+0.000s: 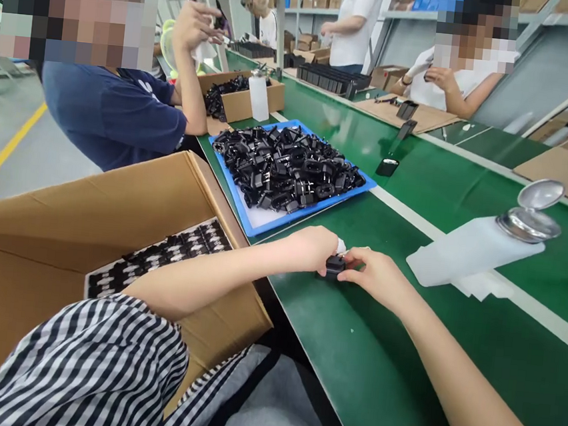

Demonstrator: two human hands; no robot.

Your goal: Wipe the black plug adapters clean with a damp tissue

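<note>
My left hand (313,248) and my right hand (376,275) meet over the near edge of the green belt (399,371). Both pinch one small black plastic part (334,266) between their fingertips. A bit of white cloth or wipe (342,247) shows at my left hand's fingers. Behind the hands lies a blue tray (257,224) piled with several black parts of the same kind (286,166).
An open cardboard box (62,218) with rows of packed black parts stands at my left. A white dispenser bottle with a metal top (481,249) stands on the belt to the right. A person in a blue shirt (117,113) sits ahead; others work across the belt.
</note>
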